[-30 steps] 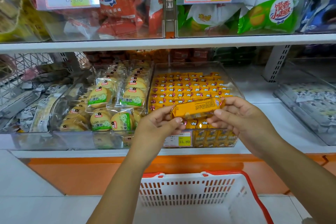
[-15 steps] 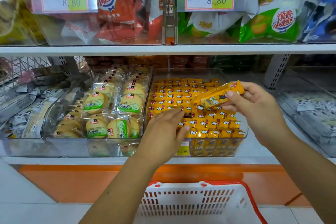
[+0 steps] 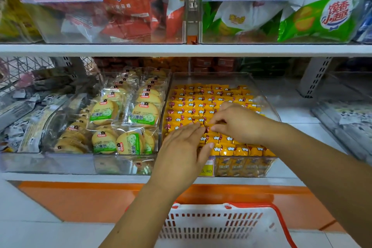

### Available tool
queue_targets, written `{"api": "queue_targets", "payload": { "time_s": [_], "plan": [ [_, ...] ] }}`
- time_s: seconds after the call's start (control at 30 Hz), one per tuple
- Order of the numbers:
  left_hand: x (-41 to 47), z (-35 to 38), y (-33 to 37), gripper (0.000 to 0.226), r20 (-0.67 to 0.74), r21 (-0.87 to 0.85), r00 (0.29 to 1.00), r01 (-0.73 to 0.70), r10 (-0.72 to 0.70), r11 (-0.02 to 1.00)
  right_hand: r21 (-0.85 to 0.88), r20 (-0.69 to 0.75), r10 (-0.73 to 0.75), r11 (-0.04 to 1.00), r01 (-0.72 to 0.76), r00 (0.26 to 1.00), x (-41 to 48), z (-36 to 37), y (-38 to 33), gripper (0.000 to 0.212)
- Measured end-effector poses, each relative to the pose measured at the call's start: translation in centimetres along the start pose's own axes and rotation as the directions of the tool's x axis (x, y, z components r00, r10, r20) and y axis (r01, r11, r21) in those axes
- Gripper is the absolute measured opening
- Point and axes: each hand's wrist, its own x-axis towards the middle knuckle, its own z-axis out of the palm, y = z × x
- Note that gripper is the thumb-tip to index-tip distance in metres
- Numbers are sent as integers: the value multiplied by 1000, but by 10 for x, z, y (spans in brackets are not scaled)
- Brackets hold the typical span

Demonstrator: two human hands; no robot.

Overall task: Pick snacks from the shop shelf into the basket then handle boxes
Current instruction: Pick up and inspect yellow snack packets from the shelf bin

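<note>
A clear bin [image 3: 267,104] on the lower shelf is packed with rows of orange snack bars [image 3: 203,96]. Both my hands are inside it. My left hand [image 3: 181,151] lies flat, its straight fingers resting on the packs near the front of the bin. Just beyond it, my right hand [image 3: 241,123] has curled fingers, and its thumb and forefinger pinch an orange snack bar [image 3: 207,128] down among the others. The white basket [image 3: 201,225] with a red rim stands on the floor below the shelf, between my forearms; what I can see of its inside holds nothing.
A clear bin of round biscuits in green-labelled packs [image 3: 120,117] sits left of the orange bars. Black-and-white packs [image 3: 346,115] lie at the right. The upper shelf [image 3: 181,49] carries red bags [image 3: 130,6], green bags [image 3: 322,16] and 8.80 price tags.
My right hand brought the orange bar down from above the bin into the rows of packs. My left hand let go of it and now lies flat on the packs.
</note>
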Motion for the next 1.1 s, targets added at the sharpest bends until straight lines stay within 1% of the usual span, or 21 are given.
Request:
{"api": "queue_targets", "payload": {
  "time_s": [0.07, 0.1, 0.17, 0.2, 0.27, 0.33, 0.43, 0.5, 0.53, 0.6, 0.63, 0.67, 0.77, 0.8, 0.83, 0.87, 0.93, 1.0, 1.03, 1.1],
  "plan": [
    [-1, 0, 0, 69, -10, 8, 1000, -8, 8, 1000, 43, 43, 21, 999, -23, 999, 3, 4, 4, 26],
    [-1, 0, 0, 67, -16, 18, 1000, -12, 12, 1000, 86, 22, 27, 996, -29, 999, 3, 2, 7, 27],
    [-1, -1, 1, 63, -17, 33, 1000, -23, 24, 999, 176, -77, 59, 983, -44, 995, -3, -5, 13, 21],
    [0, -2, 3, 62, -19, 34, 999, -38, 39, 999, 192, -108, 77, 980, -55, 991, -5, -7, 17, 18],
    [4, -2, 6, 60, -10, 30, 997, -81, 81, 996, 146, -80, 76, 987, -64, 994, -7, -7, 19, 16],
    [7, -2, 9, 61, 15, 48, 992, -122, 121, 991, 70, -38, 70, 995, -67, 997, -5, 0, 18, 20],
    [9, 0, 10, 67, 58, 64, 991, -123, 119, 990, -9, -88, 84, 996, -85, 993, -2, 3, 13, 10],
    [9, 0, 10, 71, 73, 69, 991, -117, 112, 991, -33, -161, 65, 997, -71, 985, -5, 3, 12, 13],
    [8, -1, 10, 72, 82, 70, 991, -114, 108, 991, -6, -208, 59, 998, -62, 976, -9, 1, 11, 13],
    [8, -2, 11, 77, 114, 70, 989, -100, 92, 993, 128, -314, 76, 991, -37, 946, -20, -2, 7, 12],
    [8, -4, 11, 78, 125, 65, 989, -92, 84, 994, 192, -375, 79, 981, -6, 924, -27, -3, 5, 11],
    [7, -5, 12, 76, 127, 53, 989, -80, 73, 995, 219, -437, 69, 975, 31, 897, -34, -3, 3, 10],
    [7, -11, 13, 64, 98, -62, 995, -7, 13, 998, 251, -605, 51, 959, 129, 795, -59, 3, -3, 8],
    [6, -13, 15, 62, 91, -128, 996, 25, -14, 991, 304, -650, 74, 937, 170, 756, -68, 4, -4, 10],
    [5, -16, 17, 63, 84, -197, 996, 49, -33, 979, 396, -674, 126, 894, 211, 728, -76, 6, -5, 16],
    [3, -18, 20, 63, 73, -267, 996, 63, -45, 962, 508, -667, 197, 826, 245, 719, -84, 6, -6, 22],
    [-4, -23, 27, 60, 33, -409, 997, 82, -76, 909, 706, -585, 315, 651, 278, 748, -96, 6, -8, 24],
    [-11, -29, 33, 50, -10, -563, 989, 119, -151, 818, 838, -476, 374, 466, 283, 796, -103, 7, -10, 16],
    [-13, -32, 35, 41, -17, -633, 982, 136, -190, 762, 880, -425, 391, 391, 270, 817, -106, 7, -11, 13],
    [-15, -36, 37, 23, -5, -734, 970, 161, -242, 660, 926, -345, 402, 296, 236, 848, -110, 8, -12, 9]
  ]
}}
